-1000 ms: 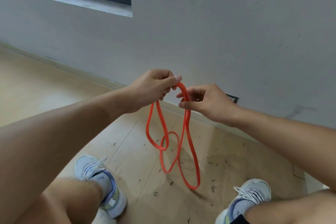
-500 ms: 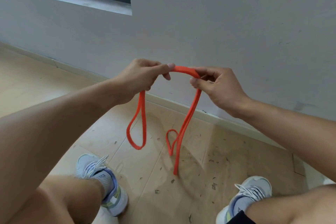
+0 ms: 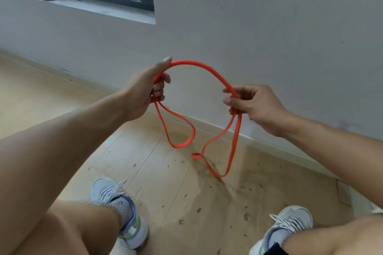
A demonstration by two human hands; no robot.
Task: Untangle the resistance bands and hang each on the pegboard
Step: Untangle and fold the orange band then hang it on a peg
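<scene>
Left hand (image 3: 145, 89) and right hand (image 3: 255, 103) both pinching orange band (image 3: 199, 64); pulling apart risks tightening the small twist below.

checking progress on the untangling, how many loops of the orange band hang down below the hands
2: one loop hangs under the left hand, a longer one under the right hand, with a small twist beside it.

Matt rubbery orange band (image 3: 199, 64); pale wood-look floor (image 3: 62, 97), scuffed; matt painted wall (image 3: 269, 27).
</scene>
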